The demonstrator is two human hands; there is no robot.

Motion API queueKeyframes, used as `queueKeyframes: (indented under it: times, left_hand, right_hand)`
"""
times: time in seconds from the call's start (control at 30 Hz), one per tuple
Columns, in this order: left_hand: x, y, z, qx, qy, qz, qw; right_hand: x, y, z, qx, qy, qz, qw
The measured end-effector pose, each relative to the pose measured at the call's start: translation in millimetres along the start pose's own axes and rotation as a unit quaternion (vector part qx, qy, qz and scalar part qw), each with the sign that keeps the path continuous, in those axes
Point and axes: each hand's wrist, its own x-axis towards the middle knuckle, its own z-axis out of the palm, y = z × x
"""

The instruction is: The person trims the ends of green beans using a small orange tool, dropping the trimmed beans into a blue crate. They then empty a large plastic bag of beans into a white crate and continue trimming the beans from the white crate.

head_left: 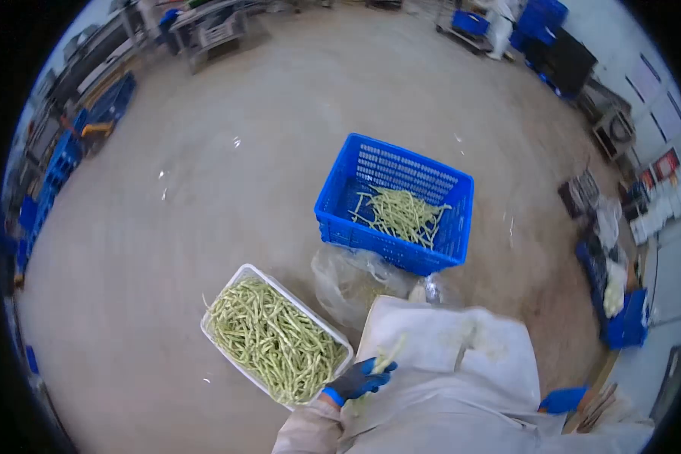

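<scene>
My left hand (362,380), in a grey and blue glove, is at the left edge of my lap with its fingers closed around a few pale green beans (390,354), whose ends stick up past the fingers. Right beside its wrist, a white tub (247,271) is heaped with green beans (276,340). Ahead of my knees stands a blue perforated crate (452,178) with a smaller pile of beans (405,214) on its bottom. No part of my right hand can be made out. A white apron (446,363) covers my lap.
A clear plastic bag (352,276) lies crumpled between tub and crate. To my right are a blue object (564,399) and brown, cardboard-like pieces (598,408). Bags and a blue bin (626,321) line the right wall. A person in white (501,29) stands far off near blue crates.
</scene>
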Motion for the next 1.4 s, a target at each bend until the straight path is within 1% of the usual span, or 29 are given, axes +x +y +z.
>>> queueKeyframes:
  times: [0.03,0.07,0.13,0.2,0.23,0.27,0.33,0.37,0.4,0.43,0.47,0.5,0.53,0.57,0.6,0.63,0.67,0.73,0.77,0.8,0.83,0.87,0.93,1.07,1.2,1.27,1.3,1.37,1.4]
  left_hand:
    - [21,-1,3,0.017,-0.024,0.002,1.000]
    - [36,6,11,-0.007,-0.019,-0.002,1.000]
    - [76,-6,21,-0.011,-0.040,0.038,0.998]
    - [121,-21,29,-0.006,-0.088,0.025,0.996]
    - [138,-14,32,0.024,-0.083,0.004,0.996]
    - [158,-19,32,-0.090,-0.098,-0.032,0.991]
    - [201,-17,24,-0.125,0.024,0.000,0.992]
    - [229,-38,12,-0.218,0.048,0.070,0.972]
    - [245,-31,-1,-0.244,0.128,0.049,0.960]
    - [257,-25,-14,-0.292,0.162,0.079,0.939]
    - [269,-25,-30,-0.300,0.157,0.091,0.937]
    - [281,-23,-41,-0.288,0.177,0.102,0.936]
    - [288,-16,-52,-0.297,0.184,0.098,0.932]
    - [290,-9,-60,-0.269,0.202,0.099,0.937]
    - [293,-13,-67,-0.238,0.219,0.099,0.941]
    - [299,-24,-75,-0.239,0.225,0.098,0.940]
    - [303,-38,-83,-0.261,0.238,0.108,0.929]
    - [306,-66,-99,-0.282,0.256,0.120,0.917]
    - [305,-79,-109,-0.057,0.339,0.118,0.932]
    - [300,-90,-115,0.172,0.402,0.106,0.893]
    - [294,-98,-122,0.186,0.417,0.094,0.885]
    - [288,-103,-127,0.188,0.428,0.096,0.879]
    - [278,-115,-135,0.240,0.461,0.087,0.850]
    - [278,-156,-152,0.334,0.492,0.096,0.798]
    - [273,-161,-156,0.364,0.491,0.082,0.787]
    - [269,-164,-153,0.394,0.511,0.100,0.758]
    - [266,-165,-150,0.400,0.517,0.105,0.749]
    - [261,-166,-140,0.411,0.522,0.097,0.741]
    - [257,-166,-132,0.414,0.527,0.098,0.735]
  right_hand:
    - [6,24,6,0.027,-0.022,-0.015,0.999]
    - [12,31,3,0.048,-0.032,-0.005,0.998]
    - [26,53,-16,0.072,-0.052,0.033,0.996]
    - [41,78,-48,0.078,-0.066,0.071,0.992]
    - [50,92,-69,0.073,-0.076,0.087,0.991]
    - [60,108,-92,0.062,-0.084,0.101,0.989]
    - [84,136,-145,0.015,-0.105,0.127,0.986]
    - [102,150,-175,-0.028,-0.122,0.138,0.983]
    - [124,160,-206,-0.093,-0.142,0.147,0.975]
    - [154,161,-242,-0.178,-0.155,0.155,0.959]
    - [188,149,-280,-0.275,-0.137,0.156,0.939]
    - [232,121,-324,-0.348,-0.073,0.148,0.923]
    - [277,81,-364,-0.357,0.040,0.112,0.926]
    - [320,40,-389,-0.222,0.208,0.007,0.953]
    - [377,20,-399,-0.099,0.386,-0.284,0.872]
    - [393,-55,-416,0.045,0.339,-0.363,0.867]
    - [394,-123,-423,0.017,0.372,-0.419,0.828]
    - [405,-199,-420,0.053,0.314,-0.504,0.803]
    - [416,-215,-423,0.050,0.308,-0.509,0.802]
    - [427,-227,-422,-0.051,0.266,-0.546,0.793]
    - [440,-237,-422,-0.155,0.225,-0.579,0.768]
    - [453,-242,-420,-0.161,0.225,-0.587,0.761]
    - [474,-248,-417,-0.341,0.158,-0.539,0.754]
    - [502,-255,-398,-0.311,0.187,-0.592,0.720]
    - [516,-255,-377,-0.316,0.218,-0.613,0.690]
    - [512,-255,-369,-0.393,0.185,-0.550,0.713]
    - [510,-254,-362,-0.397,0.194,-0.554,0.705]
    - [511,-248,-347,-0.427,0.278,-0.558,0.655]
    - [509,-243,-339,-0.429,0.282,-0.561,0.649]
